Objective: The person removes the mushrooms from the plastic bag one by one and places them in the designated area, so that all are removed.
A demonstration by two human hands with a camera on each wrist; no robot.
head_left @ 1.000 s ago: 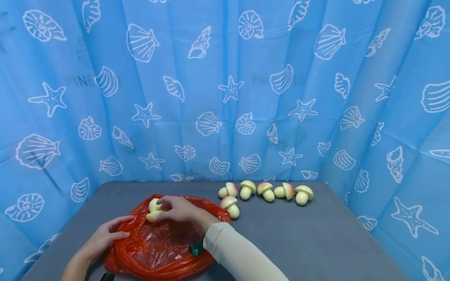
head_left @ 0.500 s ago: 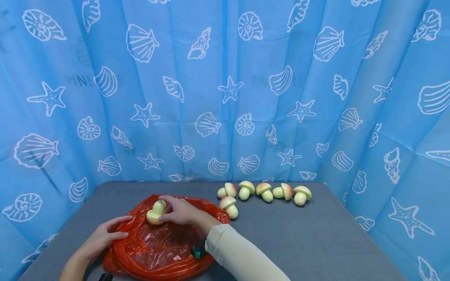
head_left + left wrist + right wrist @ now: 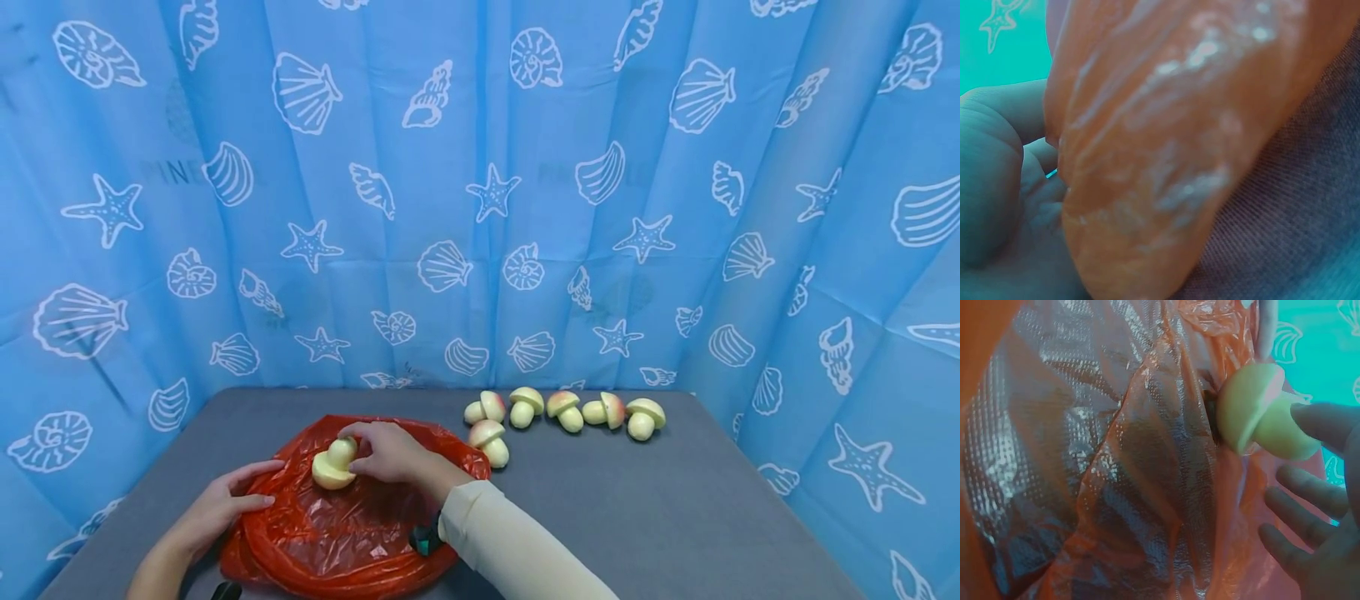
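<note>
A pale yellow toy mushroom (image 3: pixel 330 475) is cap down over the opening of a red plastic bag (image 3: pixel 341 575). My right hand (image 3: pixel 390 452) reaches in from the right and pinches its stem. In the right wrist view, a digit presses the stem of the mushroom (image 3: pixel 1247 406) while the other fingers (image 3: pixel 1297 519) spread apart beside it. My left hand (image 3: pixel 213 510) grips the bag's left edge, thumb and fingers at the rim. The left wrist view shows bag film (image 3: pixel 1141 162) covering most of that hand's fingers.
Several toy mushrooms (image 3: pixel 522 408) lie along the back of the grey table (image 3: pixel 645 517). One mushroom (image 3: pixel 491 443) sits close to the bag's right rim. A blue curtain with white shells (image 3: pixel 480 208) hangs behind the table.
The mushroom has tipped in my right hand, its stem swinging toward me and to the right, its cap slightly lower. My left hand and the bag have hardly moved.
</note>
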